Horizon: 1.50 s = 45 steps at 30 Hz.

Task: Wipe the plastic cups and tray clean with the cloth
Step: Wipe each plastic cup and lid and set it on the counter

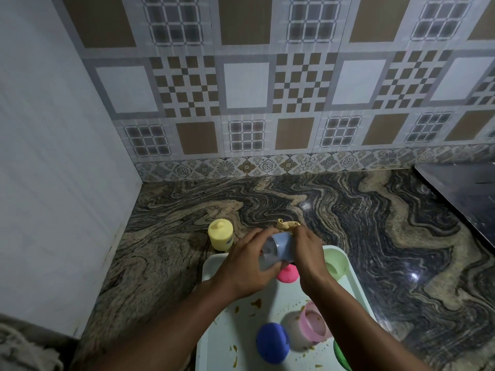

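A plain white wall [53, 156] fills the left of the frame, and a swirled brown and black stone counter [375, 223] runs from it across the middle. Left of centre, a yellow cup [220, 235] stands upside down on the counter, just beyond the tray's far left corner, its matte base showing a small knob

The left hand [249, 266] comes in from the lower left and grips a pale blue cup [278, 249] above the far end of the tray, fingers and thumb curled round its wall. The cup lies tilted on its side, base towards the camera, smooth with a dull sheen. A crumpled tan cloth [288, 224] bunches at its far end. The right hand [308, 253] is closed on the cloth there, fingers curled against the cup's far end

The pale mint tray [211, 271] lies in the lower centre, its floor smeared with orange-brown specks and streaks. On it, near the bottom edge, a dark blue cup [272, 342] sits upside down. A hot pink cup [288, 273], also inverted, shows just beneath the hands. Right of the blue one, a light pink cup [313, 326] is tipped with its mouth in view, with residue at its rim. A pale green cup [334, 263] stands mouth up in the far right corner, and a green cup [341, 356] is cut off by the right forearm

A patterned tiled backsplash [246, 84] spans the upper frame; a dark slab [460, 188] lies at the right edge
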{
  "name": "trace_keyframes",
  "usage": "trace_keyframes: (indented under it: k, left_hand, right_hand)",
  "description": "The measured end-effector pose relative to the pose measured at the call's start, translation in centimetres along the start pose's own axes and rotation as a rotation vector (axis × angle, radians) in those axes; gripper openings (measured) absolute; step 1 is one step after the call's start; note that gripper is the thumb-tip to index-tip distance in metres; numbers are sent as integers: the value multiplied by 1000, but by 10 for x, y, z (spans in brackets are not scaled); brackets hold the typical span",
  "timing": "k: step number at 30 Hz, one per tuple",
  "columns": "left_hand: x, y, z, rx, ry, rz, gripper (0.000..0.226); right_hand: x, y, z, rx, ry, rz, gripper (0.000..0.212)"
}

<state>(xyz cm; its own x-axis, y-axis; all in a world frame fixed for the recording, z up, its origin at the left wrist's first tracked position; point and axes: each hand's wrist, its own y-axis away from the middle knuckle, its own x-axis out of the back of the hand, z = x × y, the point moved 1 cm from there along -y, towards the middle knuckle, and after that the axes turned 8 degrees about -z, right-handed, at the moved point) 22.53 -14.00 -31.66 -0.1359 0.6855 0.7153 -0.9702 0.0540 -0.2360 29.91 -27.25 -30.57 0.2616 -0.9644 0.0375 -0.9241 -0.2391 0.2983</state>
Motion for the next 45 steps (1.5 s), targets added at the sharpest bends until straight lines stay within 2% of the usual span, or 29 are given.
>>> trace_keyframes:
  k: [3, 6, 9, 11, 13, 16, 21, 27, 31, 34, 37, 39, 45]
  left_hand:
    - [1, 5, -1, -201, -260, -97, 63]
    - [8, 4, -7, -199, -292, -63, 62]
    - [25, -5, -17, -81, -298, -4, 61]
    - [38, -16, -24, 31, -359, -85, 65]
    - [47, -31, -29, 119, -438, -207, 73]
    - [48, -56, -32, 164, -586, -314, 78]
    - [33, -79, -39, 208, -706, -534, 59]
    - [18, -90, -47, 235, -703, -583, 66]
    - [16, -95, -39, 147, -716, -517, 80]
    - [-1, -98, -8, -15, -613, -403, 62]
    - [-34, -92, 24, -220, -506, -466, 49]
    - [-54, -88, 39, -323, -537, -525, 47]
    - [-74, -85, 50, -338, -629, -596, 26]
  right_hand:
    - [2, -6, 2, -153, -19, -76, 21]
    - [11, -10, -2, -322, -165, -132, 21]
    - [32, -17, -21, -254, -290, -86, 26]
    - [48, -23, -37, -201, -438, -91, 37]
    - [62, -29, -51, -157, -485, -92, 38]
    - [73, -33, -58, -121, -441, -129, 38]
    - [68, -27, -42, -102, -344, -135, 38]
    - [79, -19, -29, -87, -300, -68, 32]
    - [104, -21, -26, -67, -386, 14, 33]
    - [125, -22, -22, -27, -408, 110, 37]
    - [140, -22, -14, -22, -356, 196, 38]
    - [143, -20, -6, -30, -333, 199, 38]
    - [135, -8, 18, -31, -310, 156, 33]
